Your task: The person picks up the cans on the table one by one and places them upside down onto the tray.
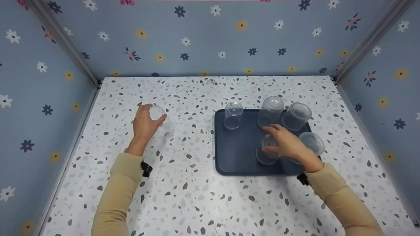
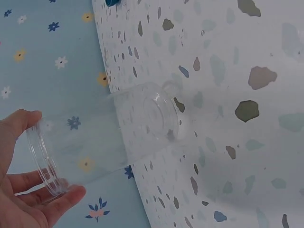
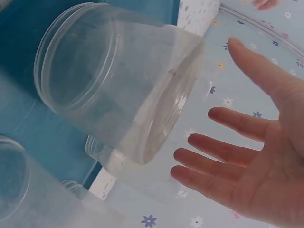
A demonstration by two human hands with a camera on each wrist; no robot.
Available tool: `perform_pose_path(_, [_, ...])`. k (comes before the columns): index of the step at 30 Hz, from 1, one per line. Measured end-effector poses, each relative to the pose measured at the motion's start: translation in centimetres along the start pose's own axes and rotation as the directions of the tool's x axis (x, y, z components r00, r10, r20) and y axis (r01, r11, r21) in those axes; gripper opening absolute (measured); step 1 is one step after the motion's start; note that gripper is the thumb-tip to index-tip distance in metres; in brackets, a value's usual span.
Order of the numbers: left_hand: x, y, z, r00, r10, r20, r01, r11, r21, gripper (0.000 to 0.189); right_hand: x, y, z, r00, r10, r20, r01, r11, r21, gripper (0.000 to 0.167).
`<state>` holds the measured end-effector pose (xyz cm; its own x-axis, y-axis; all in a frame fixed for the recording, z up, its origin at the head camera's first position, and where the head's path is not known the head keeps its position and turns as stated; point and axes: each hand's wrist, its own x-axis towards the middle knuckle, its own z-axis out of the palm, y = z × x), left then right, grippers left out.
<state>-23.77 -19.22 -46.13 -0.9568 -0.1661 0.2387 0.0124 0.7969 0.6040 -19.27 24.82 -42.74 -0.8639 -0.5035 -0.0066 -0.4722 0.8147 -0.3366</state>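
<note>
On the left of the table, my left hand point(image 1: 144, 123) grips a clear plastic jar point(image 1: 165, 128) by its rim. In the left wrist view the thumb and fingers pinch the threaded mouth, while the jar's base is at the speckled tabletop. Over the dark blue tray point(image 1: 234, 157), my right hand point(image 1: 288, 142) hovers with spread fingers around the near jar point(image 1: 266, 156). The right wrist view shows a gap between those fingers and the upturned base of a clear jar point(image 3: 123, 76), which stands mouth down.
More clear jars share the tray: a slim one point(image 1: 233, 116) at the back left, a tall one point(image 1: 271, 109), another point(image 1: 297, 115) at the back right, and one point(image 1: 311, 144) partly behind the right hand. Flowered panels point(image 1: 210, 39) border the table's back and sides.
</note>
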Motion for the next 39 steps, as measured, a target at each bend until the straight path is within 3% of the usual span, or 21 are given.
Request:
perform_pose_path(8, [-1.4,0.6,0.4,1.0,0.0,0.011,0.0,0.999,-0.036,0.062,0.1,-0.3,0.6,0.992,-0.002,-0.126,0.02,0.99,0.14,0.074])
perform_pose_path(18, [-3.1,1.5,1.6,0.997,0.072,-0.035,-0.076,0.986,-0.146,0.06,0.5,-0.7,1.4,0.946,-0.008,-0.324,0.099,0.959,0.265,0.066])
perform_pose_path(30, [-4.6,2.3,2.6,0.995,0.09,-0.051,-0.099,0.97,-0.221,0.06,0.8,-1.4,2.3,0.902,0.042,-0.429,0.134,0.919,0.371,0.058])
perform_pose_path(39, [-5.6,3.0,3.0,0.994,0.084,-0.074,-0.102,0.951,-0.291,0.057,1.2,-1.9,3.5,0.875,0.072,-0.479,0.143,0.906,0.399,0.054])
